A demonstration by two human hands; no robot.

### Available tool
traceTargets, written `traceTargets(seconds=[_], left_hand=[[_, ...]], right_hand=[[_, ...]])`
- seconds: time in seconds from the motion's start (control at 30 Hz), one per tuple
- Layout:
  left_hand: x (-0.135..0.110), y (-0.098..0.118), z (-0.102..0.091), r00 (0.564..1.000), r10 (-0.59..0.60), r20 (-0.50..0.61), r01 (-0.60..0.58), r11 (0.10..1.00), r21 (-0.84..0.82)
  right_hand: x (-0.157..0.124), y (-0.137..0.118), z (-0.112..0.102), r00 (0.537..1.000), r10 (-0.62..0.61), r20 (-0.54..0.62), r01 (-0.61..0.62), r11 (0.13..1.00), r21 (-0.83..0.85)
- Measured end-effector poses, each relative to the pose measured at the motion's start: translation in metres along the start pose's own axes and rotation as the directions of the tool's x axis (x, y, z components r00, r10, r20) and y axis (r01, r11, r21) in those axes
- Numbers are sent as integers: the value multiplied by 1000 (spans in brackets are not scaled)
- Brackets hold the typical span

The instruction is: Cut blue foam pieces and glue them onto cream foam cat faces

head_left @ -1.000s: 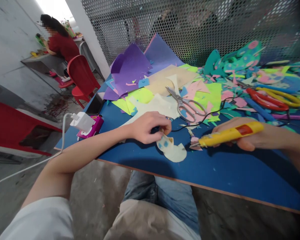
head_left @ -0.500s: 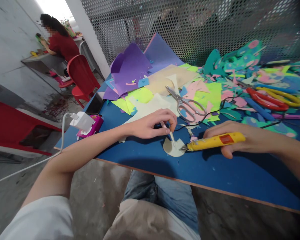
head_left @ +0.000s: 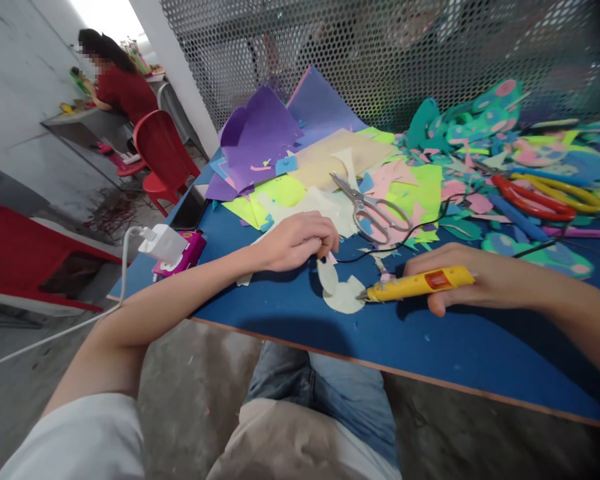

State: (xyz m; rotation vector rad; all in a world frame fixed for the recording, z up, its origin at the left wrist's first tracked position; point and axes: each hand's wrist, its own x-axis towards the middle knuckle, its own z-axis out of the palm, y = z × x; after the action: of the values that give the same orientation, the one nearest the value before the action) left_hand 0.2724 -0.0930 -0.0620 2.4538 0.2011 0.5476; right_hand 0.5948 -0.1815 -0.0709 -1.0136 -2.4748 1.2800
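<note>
Just left of the middle of the table, my left hand (head_left: 303, 241) is closed, its fingertips pinching the upper end of a small cream leaf-shaped piece (head_left: 327, 276). The lower end of that piece meets the left side of a rounded cream cutout (head_left: 347, 297) with a notched top, which lies flat. My right hand (head_left: 445, 270) grips a yellow glue gun (head_left: 413, 284) with an orange switch, its palm mostly hidden from view. The gun points left, and its metal tip touches or almost touches the cutout's right edge.
Silver scissors (head_left: 370, 208) lie on coloured foam sheets behind my hands. Red-handled pliers (head_left: 533, 199) and many scraps fill the right back. A black cord (head_left: 405, 239) crosses the table. A white charger (head_left: 164, 244) stands left. A person (head_left: 123, 83) sits far left.
My left hand has shifted slightly left, and the leaf-shaped piece has turned from edge-on to show its flat face. The cutout and the glue gun have moved a little left.
</note>
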Motion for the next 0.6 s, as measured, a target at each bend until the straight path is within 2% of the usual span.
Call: traceTargets(seconds=[0.07, 0.13, 0.2, 0.27, 0.43, 0.6], left_hand=[[-1, 3, 0, 990, 117, 73, -114, 993, -42], [-1, 7, 0, 962, 198, 190, -197, 980, -23], [-1, 10, 1, 938, 208, 278, -234, 970, 63], [-1, 12, 3, 928, 188, 321, -246, 958, 149], [-2, 9, 4, 924, 131, 360, -234, 937, 261], [-3, 6, 5, 942, 110, 318, -212, 928, 305]], right_hand=[[1, -1, 0, 1000, 5, 2, -5, 1000, 9], [1, -1, 0, 1000, 19, 6, -19, 1000, 13], [0, -1, 0, 1000, 25, 10, -26, 1000, 11], [-1, 0, 0, 1000, 21, 10, -21, 1000, 13], [0, 0, 0, 1000, 12, 1, -12, 999, 29], [1, -1, 1, 1000, 11, 0, -11, 999, 31]])
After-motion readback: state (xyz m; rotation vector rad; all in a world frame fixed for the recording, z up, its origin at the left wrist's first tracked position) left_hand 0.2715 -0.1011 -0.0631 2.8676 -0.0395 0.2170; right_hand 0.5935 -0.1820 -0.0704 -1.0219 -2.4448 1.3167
